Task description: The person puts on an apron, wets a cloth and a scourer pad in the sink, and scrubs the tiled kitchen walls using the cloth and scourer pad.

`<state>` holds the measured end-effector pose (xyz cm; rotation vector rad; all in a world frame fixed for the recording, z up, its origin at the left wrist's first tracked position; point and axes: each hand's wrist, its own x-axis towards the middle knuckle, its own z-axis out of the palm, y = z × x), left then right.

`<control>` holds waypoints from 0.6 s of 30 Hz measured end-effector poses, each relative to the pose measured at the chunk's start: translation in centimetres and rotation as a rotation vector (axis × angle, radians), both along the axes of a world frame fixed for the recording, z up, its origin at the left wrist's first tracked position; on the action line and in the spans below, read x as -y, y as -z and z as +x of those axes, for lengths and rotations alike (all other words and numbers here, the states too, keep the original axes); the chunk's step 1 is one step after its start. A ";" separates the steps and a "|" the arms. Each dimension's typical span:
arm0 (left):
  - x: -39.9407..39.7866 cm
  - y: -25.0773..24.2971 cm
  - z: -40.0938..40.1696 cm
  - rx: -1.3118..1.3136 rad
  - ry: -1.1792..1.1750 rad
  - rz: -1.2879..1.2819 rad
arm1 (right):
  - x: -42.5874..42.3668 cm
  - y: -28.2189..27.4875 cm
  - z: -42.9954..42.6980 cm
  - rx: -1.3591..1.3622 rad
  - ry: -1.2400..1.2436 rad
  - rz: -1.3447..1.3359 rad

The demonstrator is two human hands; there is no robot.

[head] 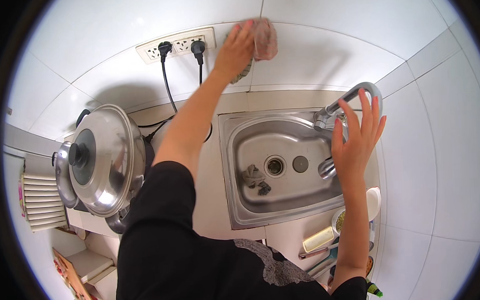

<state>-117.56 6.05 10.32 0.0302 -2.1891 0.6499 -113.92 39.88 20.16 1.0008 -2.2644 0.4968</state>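
Against the white tiled wall, right of the socket strip (pixel 175 45), my left hand (pixel 238 47) presses a pinkish patterned cloth (pixel 265 40), part of which hangs below the palm. My right hand (pixel 354 138) has its fingers spread and holds nothing that I can see; it is in front of the grey curved spout of the faucet (pixel 370 90) and partly hides it. Whether it touches the spout I cannot tell. Below is the steel sink (pixel 279 140), with a crumpled grey rag (pixel 253 175), a dark scourer (pixel 264 188), an open drain (pixel 274 166) and a round grey disc (pixel 300 163).
Two black plugs (pixel 198 47) sit in the sockets, their cords running down to the counter. At left stands a large lidded steel pot (pixel 105 154). A yellowish tray (pixel 318 239), a white bowl (pixel 373 204) and utensils lie by my right forearm.
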 end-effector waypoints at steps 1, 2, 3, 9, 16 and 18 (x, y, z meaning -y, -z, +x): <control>-0.8 2.2 -0.3 0.057 -0.082 -0.052 | 0.1 0.4 0.7 -0.005 0.010 0.014; -0.8 4.4 -0.1 0.112 -0.087 -0.042 | 0.5 1.1 1.2 0.037 0.008 0.035; -1.4 6.9 0.2 0.169 -0.084 -0.026 | 0.5 1.7 1.8 0.081 0.014 0.064; 0.8 20.2 4.5 0.359 -0.060 -0.126 | 0.4 5.4 5.3 0.272 -0.021 0.131; -5.0 14.5 0.1 0.397 0.373 1.336 | -0.8 11.1 9.5 0.539 -0.014 0.002; -8.8 12.9 -2.6 0.075 0.639 1.457 | 0.0 12.3 10.4 0.614 -0.064 -0.036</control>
